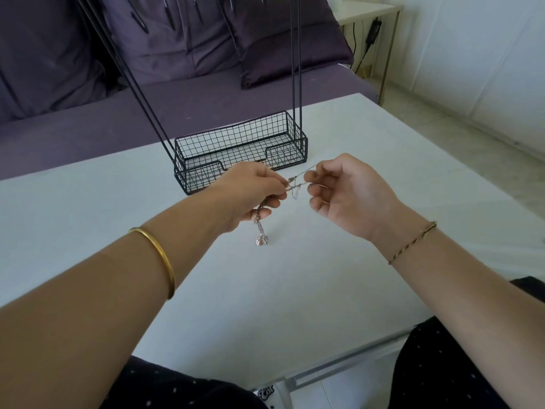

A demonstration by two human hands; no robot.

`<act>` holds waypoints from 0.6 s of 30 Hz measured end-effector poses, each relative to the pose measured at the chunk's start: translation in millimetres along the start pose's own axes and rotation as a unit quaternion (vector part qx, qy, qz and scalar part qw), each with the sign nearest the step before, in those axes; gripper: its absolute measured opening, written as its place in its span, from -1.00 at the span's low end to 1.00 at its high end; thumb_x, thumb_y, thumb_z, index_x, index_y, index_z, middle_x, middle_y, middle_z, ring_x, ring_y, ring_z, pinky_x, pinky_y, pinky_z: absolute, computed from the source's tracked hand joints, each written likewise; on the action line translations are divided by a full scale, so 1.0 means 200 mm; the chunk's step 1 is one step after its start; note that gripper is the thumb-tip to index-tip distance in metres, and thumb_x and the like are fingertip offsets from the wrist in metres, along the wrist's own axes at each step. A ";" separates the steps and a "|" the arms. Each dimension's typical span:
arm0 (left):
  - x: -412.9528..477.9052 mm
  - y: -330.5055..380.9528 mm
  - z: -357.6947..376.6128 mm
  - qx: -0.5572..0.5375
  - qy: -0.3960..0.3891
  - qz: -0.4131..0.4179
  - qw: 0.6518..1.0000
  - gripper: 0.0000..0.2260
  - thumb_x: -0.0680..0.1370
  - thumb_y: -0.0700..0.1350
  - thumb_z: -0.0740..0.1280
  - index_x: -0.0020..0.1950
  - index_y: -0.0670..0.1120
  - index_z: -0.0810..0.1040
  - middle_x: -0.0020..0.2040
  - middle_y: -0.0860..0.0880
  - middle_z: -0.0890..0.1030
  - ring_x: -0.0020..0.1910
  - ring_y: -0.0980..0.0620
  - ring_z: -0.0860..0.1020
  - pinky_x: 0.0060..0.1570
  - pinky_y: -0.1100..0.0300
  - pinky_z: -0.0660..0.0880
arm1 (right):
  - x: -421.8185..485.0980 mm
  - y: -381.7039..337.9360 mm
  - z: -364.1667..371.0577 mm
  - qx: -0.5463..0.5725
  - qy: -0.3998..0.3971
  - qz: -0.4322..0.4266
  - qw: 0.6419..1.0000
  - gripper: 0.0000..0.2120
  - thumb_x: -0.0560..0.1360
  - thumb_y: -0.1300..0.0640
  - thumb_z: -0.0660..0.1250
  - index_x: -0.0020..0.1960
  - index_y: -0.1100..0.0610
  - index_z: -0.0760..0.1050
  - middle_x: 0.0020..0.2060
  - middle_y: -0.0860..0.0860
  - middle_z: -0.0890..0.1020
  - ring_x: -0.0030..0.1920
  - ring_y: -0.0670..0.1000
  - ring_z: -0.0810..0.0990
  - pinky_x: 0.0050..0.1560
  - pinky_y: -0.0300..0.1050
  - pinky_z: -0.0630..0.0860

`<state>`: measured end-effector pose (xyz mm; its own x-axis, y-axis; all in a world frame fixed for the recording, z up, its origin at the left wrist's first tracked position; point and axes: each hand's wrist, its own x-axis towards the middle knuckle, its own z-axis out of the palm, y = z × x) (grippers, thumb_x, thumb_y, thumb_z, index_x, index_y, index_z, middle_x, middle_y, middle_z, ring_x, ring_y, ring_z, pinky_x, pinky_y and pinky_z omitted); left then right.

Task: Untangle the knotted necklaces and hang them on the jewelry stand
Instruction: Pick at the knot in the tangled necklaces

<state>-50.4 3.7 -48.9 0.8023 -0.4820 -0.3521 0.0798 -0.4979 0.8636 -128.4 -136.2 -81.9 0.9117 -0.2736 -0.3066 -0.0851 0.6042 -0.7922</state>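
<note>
Hands, L (250, 193) + R (348, 196), pinch necklaces (295, 185) over wht table (88, 208) — sofa (118, 122) behind.

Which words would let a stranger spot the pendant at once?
On the white table stands a black wire jewelry stand. Just in front, the left hand and right hand pinch a thin chain; the pendant dangles below the left hand, a small rosy charm, the only bulky piece there.

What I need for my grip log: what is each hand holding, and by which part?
The tangled necklaces. The left hand pinches them at one side of the knot, a pendant dangling below; the right hand pinches them at the other side.
</note>
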 end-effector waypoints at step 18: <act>0.00 0.02 0.05 -0.058 -0.047 -0.021 0.997 -0.81 0.54 -0.29 0.23 -0.27 -0.11 0.40 -0.35 -0.04 0.43 -0.42 0.07 0.33 -0.45 0.23 0.33 | 0.01 0.04 0.00 -0.137 0.008 -0.045 0.990 -0.80 0.54 0.24 0.27 -0.24 0.07 0.40 -0.54 -0.08 0.23 -0.51 -0.07 0.18 -0.45 -0.25 0.24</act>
<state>-55.7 -5.2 -47.9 0.7379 -0.5316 -0.4159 0.1840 -0.4343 0.8818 -126.9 -131.4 -88.4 0.9145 -0.3294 -0.2350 -0.1122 0.3517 -0.9294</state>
